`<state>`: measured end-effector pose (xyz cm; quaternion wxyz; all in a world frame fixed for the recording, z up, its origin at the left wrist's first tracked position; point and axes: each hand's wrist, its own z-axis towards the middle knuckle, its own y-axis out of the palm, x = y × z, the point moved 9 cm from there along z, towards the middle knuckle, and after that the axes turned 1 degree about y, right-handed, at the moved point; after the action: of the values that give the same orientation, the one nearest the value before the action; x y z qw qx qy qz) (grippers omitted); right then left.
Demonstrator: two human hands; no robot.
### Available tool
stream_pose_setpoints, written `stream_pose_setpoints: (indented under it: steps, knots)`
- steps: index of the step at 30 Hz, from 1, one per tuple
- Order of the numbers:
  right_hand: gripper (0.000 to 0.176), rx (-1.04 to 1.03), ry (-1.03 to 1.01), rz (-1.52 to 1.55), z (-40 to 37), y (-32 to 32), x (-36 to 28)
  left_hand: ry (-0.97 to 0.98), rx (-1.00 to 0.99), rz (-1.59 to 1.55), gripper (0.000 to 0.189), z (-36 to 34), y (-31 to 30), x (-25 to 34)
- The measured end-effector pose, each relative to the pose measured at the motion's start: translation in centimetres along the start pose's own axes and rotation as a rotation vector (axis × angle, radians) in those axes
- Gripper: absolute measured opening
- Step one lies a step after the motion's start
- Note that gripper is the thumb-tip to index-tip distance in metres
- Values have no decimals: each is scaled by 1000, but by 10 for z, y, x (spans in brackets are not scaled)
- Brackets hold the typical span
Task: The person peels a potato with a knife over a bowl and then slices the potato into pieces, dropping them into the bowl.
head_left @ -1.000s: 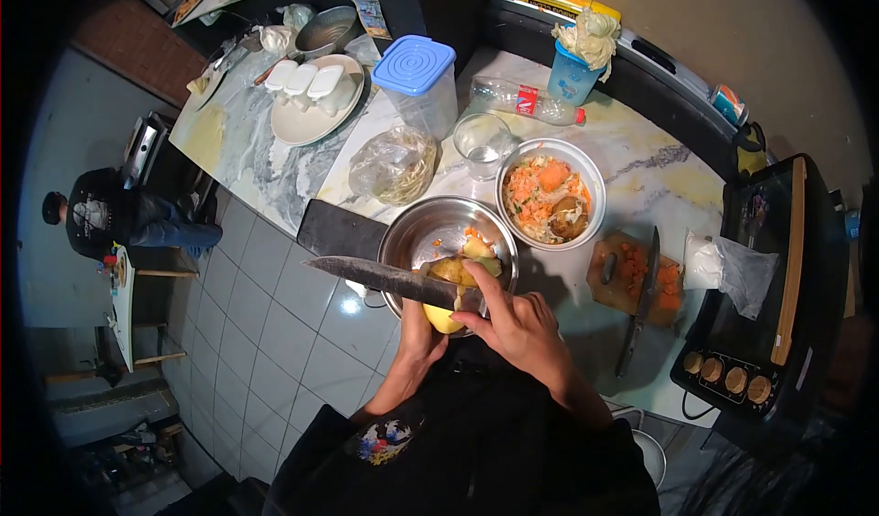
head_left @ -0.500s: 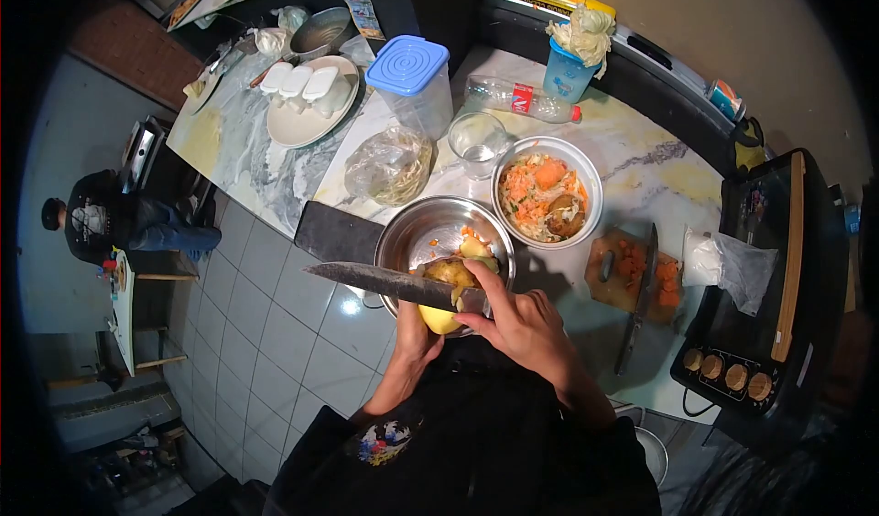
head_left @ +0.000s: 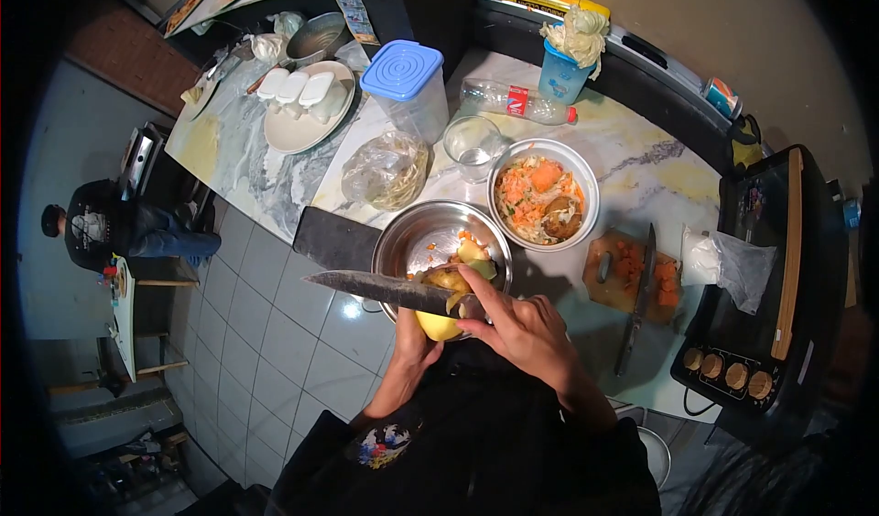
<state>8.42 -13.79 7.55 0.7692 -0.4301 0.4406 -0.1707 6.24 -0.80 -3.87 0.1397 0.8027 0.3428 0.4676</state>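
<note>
My left hand (head_left: 411, 344) is closed around a partly peeled potato (head_left: 438, 325), its bare yellow side facing me and some brown skin left on the far side. My right hand (head_left: 531, 335) grips a large knife (head_left: 380, 289), its dark blade lying across the potato and pointing left. The handle is mostly hidden by my fingers. Both hands are over the near rim of a steel bowl (head_left: 399, 232). Inside the bowl lie potato peels (head_left: 479, 267) and small orange bits.
A white bowl (head_left: 593, 206) of shredded vegetables stands beyond. At right, a second knife (head_left: 645, 287) lies across a cutting board (head_left: 602, 292) with carrot pieces, near a black oven (head_left: 732, 342). A lidded container (head_left: 403, 72) and plastic bottle (head_left: 485, 95) stand behind. Another person (head_left: 101, 223) is far left.
The knife has shifted slightly against the potato. More of the peels in the bowl show beyond my right fingers. The whole view has moved a little.
</note>
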Motion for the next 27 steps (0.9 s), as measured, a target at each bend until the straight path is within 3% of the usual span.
stream_pose_setpoints:
  steps: [2,7,16,19,22,27]
  knots:
    - [66,2,1,-1,-2,0,1,-21,43,-59,52,0,-5,-2]
    - [64,62,-40,46,1,-3,2,-1,-128,21,53,3,-4,-8]
    - [64,55,-41,-5,1,-9,-2,-11,-184,53,55,-1,7,-4]
    - [63,42,-19,7,1,-2,3,-24,-16,52,55,3,-2,-6]
    - [62,44,-22,-30,4,-4,0,-20,33,68,56,4,-6,-3]
    - [58,49,-16,-31,5,-4,3,-60,-95,35,58,3,-7,-8]
